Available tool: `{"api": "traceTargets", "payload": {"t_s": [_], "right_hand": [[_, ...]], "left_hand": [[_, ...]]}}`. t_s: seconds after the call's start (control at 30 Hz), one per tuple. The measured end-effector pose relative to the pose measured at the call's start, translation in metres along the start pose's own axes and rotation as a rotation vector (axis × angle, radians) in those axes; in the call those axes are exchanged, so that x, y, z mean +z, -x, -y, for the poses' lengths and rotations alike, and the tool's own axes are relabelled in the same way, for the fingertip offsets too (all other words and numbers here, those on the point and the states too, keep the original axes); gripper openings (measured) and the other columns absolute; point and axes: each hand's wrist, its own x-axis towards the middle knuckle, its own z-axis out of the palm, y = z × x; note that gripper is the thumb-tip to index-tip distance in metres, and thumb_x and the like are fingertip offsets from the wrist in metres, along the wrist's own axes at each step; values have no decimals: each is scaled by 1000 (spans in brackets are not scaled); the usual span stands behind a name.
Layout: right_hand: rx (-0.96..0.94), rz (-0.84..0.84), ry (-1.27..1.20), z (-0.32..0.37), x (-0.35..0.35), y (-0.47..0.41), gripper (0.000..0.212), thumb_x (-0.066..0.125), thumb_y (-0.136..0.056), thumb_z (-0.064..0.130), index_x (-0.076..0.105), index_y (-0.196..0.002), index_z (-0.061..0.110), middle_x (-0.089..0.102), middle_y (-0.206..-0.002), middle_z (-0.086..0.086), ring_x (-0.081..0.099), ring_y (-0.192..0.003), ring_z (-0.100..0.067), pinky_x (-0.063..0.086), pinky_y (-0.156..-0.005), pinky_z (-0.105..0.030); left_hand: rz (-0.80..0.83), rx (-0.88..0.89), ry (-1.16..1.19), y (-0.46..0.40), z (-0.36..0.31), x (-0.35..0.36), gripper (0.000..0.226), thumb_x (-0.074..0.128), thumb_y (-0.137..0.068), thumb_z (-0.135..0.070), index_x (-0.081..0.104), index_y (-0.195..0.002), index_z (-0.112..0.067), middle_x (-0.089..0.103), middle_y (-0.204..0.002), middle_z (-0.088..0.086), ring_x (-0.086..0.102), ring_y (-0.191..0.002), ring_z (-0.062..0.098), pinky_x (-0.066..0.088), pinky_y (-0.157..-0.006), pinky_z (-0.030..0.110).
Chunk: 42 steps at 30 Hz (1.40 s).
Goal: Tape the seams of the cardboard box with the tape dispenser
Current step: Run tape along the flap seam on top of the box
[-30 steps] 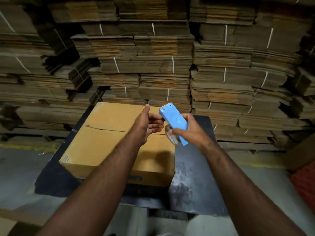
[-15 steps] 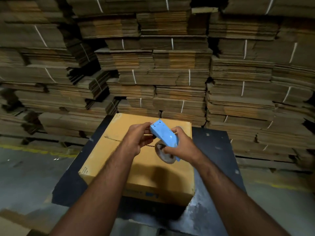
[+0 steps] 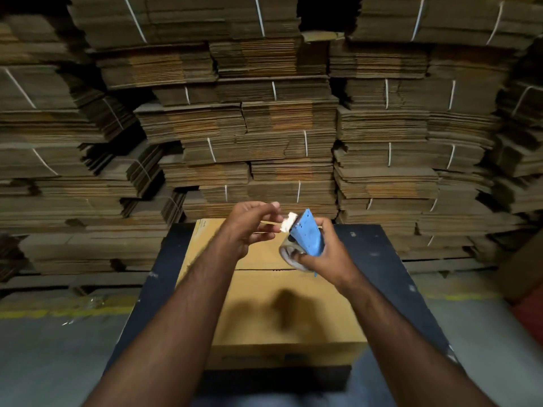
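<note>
A closed yellow-brown cardboard box (image 3: 288,315) lies on a dark table (image 3: 390,277), its flap seam (image 3: 264,269) running left to right across the top. Above the box's far half my right hand (image 3: 320,254) grips a blue tape dispenser (image 3: 308,235) with a clear tape roll under it. My left hand (image 3: 249,227) is beside the dispenser's tip and pinches the whitish tape end (image 3: 287,225) between fingertips. Both hands are held off the box, apart from its surface.
Tall stacks of strapped flat cardboard sheets (image 3: 264,127) form a wall just behind the table. A grey concrete floor with a yellow line (image 3: 58,312) lies to the left. Something orange-red (image 3: 529,315) sits at the right edge.
The view has shifted so the box sits more centred and closer. My left hand has gone from touching the dispenser to pinching the tape end at its tip. The right hand keeps the dispenser.
</note>
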Motion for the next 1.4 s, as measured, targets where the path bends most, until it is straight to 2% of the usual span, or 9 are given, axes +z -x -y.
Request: {"api": "traceTargets", "payload": {"t_s": [0.17, 0.27, 0.47, 0.67, 0.8, 0.93, 1.1, 1.23, 1.4], "right_hand": [[-4, -15, -55, 17, 32, 5, 66, 86, -72, 12, 43, -120, 30, 65, -112, 10, 64, -101, -4, 56, -68, -26], [5, -13, -56, 22, 51, 10, 65, 85, -72, 14, 44, -119, 28, 66, -112, 11, 65, -102, -4, 56, -69, -28], [25, -8, -40, 29, 80, 15, 68, 86, -70, 11, 44, -121, 28, 67, -110, 8, 66, -102, -8, 60, -79, -35], [20, 34, 122, 39, 98, 13, 72, 87, -70, 25, 40, -124, 36, 67, -107, 11, 66, -96, -6, 61, -75, -41], [-27, 64, 238, 45, 111, 9, 70, 84, -72, 29, 40, -126, 41, 63, -107, 15, 62, -93, -2, 58, -67, -28], [-70, 85, 343, 47, 116, -2, 67, 79, -75, 31, 39, -128, 40, 56, -102, 20, 56, -90, 3, 43, -60, -15], [-167, 124, 481, 50, 114, -21, 66, 71, -70, 54, 40, -127, 40, 60, -105, 13, 59, -90, -11, 47, -69, -25], [-288, 130, 628, 51, 113, -41, 71, 73, -73, 56, 41, -133, 38, 64, -113, 11, 61, -96, -17, 52, -76, -34], [-354, 329, 770, 41, 101, -68, 79, 71, -70, 63, 39, -138, 37, 64, -121, 3, 59, -102, -22, 51, -80, -36]], "left_hand": [[43, -62, -7, 2, 5, -29, 40, 64, -92, -40, 72, -99, -1, 73, -90, 12, 69, -75, 22, 57, -71, 35], [102, -132, -46, 6, 10, -41, 49, 62, -91, -49, 73, -97, -1, 72, -85, 11, 66, -75, 22, 56, -71, 35], [158, -64, -97, 13, 21, -65, 26, 70, -89, -29, 73, -100, -5, 73, -89, 10, 66, -80, 19, 56, -68, 30], [56, 2, -157, 8, 27, -88, 10, 69, -89, -16, 74, -90, -7, 76, -86, 9, 66, -71, 13, 56, -64, 26], [3, 72, -239, 1, 23, -106, 9, 72, -87, -13, 74, -89, -5, 74, -78, 7, 62, -63, 11, 54, -60, 26], [-93, 133, -315, -5, 11, -120, 12, 72, -87, -13, 71, -88, -1, 72, -79, 8, 61, -63, 11, 50, -53, 22], [-158, 144, -316, -10, 14, -124, 12, 69, -90, -11, 69, -89, 0, 70, -79, 6, 61, -69, 12, 49, -54, 22], [-266, 169, -247, -20, 16, -138, 11, 70, -88, -7, 68, -76, -5, 68, -67, 2, 60, -62, 15, 48, -54, 27], [-440, 100, -166, -17, 34, -151, 11, 72, -86, -7, 68, -78, -1, 64, -59, 1, 58, -52, 11, 52, -54, 25]]}}
